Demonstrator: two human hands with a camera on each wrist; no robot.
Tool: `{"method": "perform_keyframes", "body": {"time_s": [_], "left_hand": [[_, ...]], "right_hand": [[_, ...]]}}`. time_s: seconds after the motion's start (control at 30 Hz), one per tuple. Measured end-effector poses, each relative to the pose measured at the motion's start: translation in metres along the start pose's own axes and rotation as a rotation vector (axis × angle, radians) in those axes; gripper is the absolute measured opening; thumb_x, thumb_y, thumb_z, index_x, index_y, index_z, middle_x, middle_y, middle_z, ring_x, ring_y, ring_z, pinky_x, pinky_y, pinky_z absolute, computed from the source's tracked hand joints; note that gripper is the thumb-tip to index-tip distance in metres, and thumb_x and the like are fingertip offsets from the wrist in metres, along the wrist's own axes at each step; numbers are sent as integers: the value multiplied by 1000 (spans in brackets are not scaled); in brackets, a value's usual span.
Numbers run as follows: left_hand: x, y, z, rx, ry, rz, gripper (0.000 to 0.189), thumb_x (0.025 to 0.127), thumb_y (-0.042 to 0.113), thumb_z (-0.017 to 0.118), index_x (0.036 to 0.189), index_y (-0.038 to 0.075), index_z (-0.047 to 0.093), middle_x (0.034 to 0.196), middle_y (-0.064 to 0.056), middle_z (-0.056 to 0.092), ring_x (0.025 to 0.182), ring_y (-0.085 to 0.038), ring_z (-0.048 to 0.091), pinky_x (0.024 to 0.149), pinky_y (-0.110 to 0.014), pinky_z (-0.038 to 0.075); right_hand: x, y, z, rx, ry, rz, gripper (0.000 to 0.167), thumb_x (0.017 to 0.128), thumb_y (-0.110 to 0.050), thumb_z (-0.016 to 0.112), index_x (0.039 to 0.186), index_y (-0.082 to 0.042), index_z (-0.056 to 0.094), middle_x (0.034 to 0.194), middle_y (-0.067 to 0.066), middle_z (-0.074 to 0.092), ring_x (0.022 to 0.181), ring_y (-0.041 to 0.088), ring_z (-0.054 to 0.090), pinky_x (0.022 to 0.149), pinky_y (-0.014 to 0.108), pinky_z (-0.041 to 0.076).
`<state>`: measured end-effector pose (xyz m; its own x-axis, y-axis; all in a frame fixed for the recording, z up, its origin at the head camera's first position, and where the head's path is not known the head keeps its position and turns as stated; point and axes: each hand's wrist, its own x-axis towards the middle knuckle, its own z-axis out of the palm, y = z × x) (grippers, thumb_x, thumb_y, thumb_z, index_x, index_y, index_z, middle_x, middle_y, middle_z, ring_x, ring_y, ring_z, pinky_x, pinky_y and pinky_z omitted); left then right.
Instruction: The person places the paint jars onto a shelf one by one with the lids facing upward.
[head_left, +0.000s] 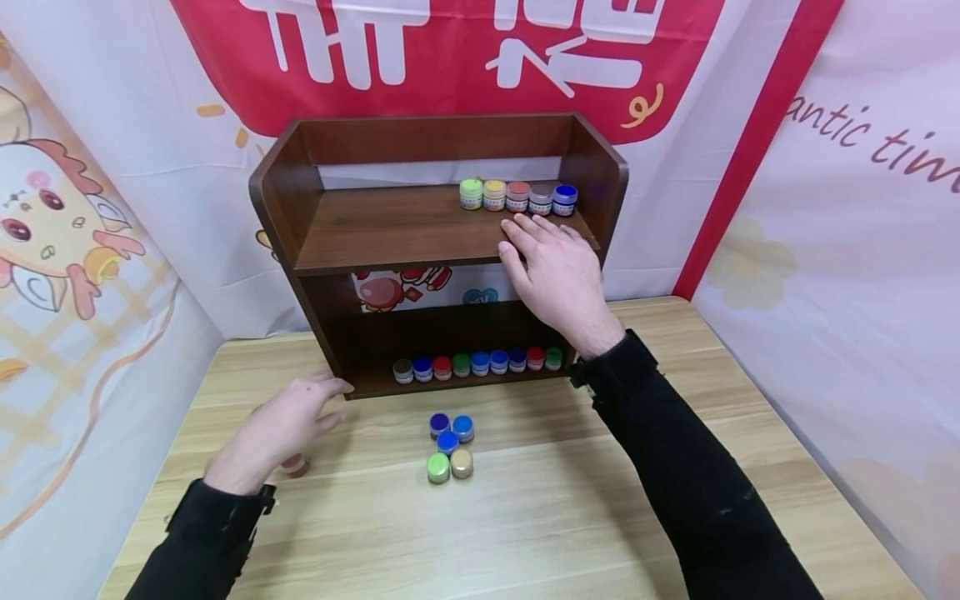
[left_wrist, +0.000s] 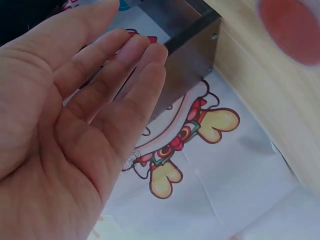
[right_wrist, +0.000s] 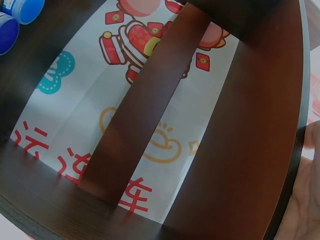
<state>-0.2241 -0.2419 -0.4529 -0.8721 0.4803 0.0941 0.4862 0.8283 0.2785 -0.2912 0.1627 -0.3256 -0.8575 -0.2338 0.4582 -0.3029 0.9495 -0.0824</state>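
Note:
My right hand (head_left: 551,271) reaches over the front edge of the upper board of a dark brown shelf (head_left: 390,221), fingers extended. Just beyond its fingertips, a row of small paint jars stands at the right of that board: light green (head_left: 471,193), yellow (head_left: 494,195), red-brown (head_left: 517,197), grey (head_left: 541,199) and blue (head_left: 565,200). My left hand (head_left: 281,429) hovers by the shelf's lower left corner, fingers loosely bent and holding nothing; its bare palm (left_wrist: 65,135) shows in the left wrist view. A reddish jar (head_left: 296,465) is partly hidden beneath this hand.
Several paint jars (head_left: 480,363) line the shelf's lower board. On the wooden table (head_left: 540,517) in front, a cluster holds purple (head_left: 439,425), blue (head_left: 447,442), light green (head_left: 438,467) and tan (head_left: 462,463) jars. Printed cloth (head_left: 810,208) hangs behind and at the sides.

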Motion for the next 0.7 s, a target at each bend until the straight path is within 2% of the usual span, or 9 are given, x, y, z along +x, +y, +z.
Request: {"method": "perform_keyframes", "body": {"time_s": [0.13, 0.23, 0.27, 0.37, 0.47, 0.57, 0.7], "left_hand": [[-8, -5, -3, 34, -48, -18, 33, 102, 7, 89, 132, -3, 81, 129, -24, 83, 105, -30, 80, 94, -50, 71], [-13, -7, -5, 38, -104, -66, 33, 103, 8, 88, 133, -5, 79, 123, -22, 81, 84, -19, 71, 82, -40, 64], [-15, -8, -5, 42, -121, -83, 34, 103, 8, 88, 133, -5, 78, 121, -22, 80, 82, -18, 70, 81, -39, 63], [-21, -8, -7, 50, -148, -133, 34, 104, 11, 87, 132, -6, 78, 116, -19, 79, 81, -18, 70, 79, -41, 64], [-26, -9, -6, 85, -159, -159, 32, 102, 14, 87, 125, -5, 79, 116, -23, 82, 94, -27, 75, 85, -51, 69], [-30, -10, -5, 113, -180, -179, 27, 99, 16, 85, 115, -4, 79, 110, -23, 83, 94, -30, 76, 86, -55, 70], [-34, -10, -3, 122, -207, -210, 19, 98, 16, 85, 104, 0, 75, 99, -16, 80, 85, -26, 70, 79, -51, 67]], "right_hand": [[0, 0, 0, 3, 7, -3, 61, 125, -53, 38, 174, -23, 60, 181, 3, 59, 173, 28, 53, 144, 56, 43], [0, 0, 0, 3, 9, -1, 61, 125, -53, 38, 174, -24, 60, 181, 3, 59, 173, 28, 53, 144, 56, 42], [0, 0, 0, 3, 8, 0, 61, 125, -53, 38, 174, -24, 60, 181, 3, 59, 173, 28, 53, 144, 56, 42], [0, 0, -1, 5, 3, 3, 62, 125, -53, 38, 175, -24, 59, 181, 3, 58, 173, 28, 52, 145, 56, 41], [0, 0, -1, 7, -2, 3, 62, 125, -53, 38, 175, -24, 59, 182, 3, 58, 173, 28, 52, 145, 56, 41], [0, 0, 0, 7, -6, 2, 62, 125, -53, 38, 175, -24, 58, 182, 3, 58, 173, 28, 52, 145, 56, 41], [0, 0, 0, 4, -11, 3, 62, 125, -54, 38, 175, -24, 58, 182, 3, 57, 174, 28, 51, 145, 56, 41]]}}
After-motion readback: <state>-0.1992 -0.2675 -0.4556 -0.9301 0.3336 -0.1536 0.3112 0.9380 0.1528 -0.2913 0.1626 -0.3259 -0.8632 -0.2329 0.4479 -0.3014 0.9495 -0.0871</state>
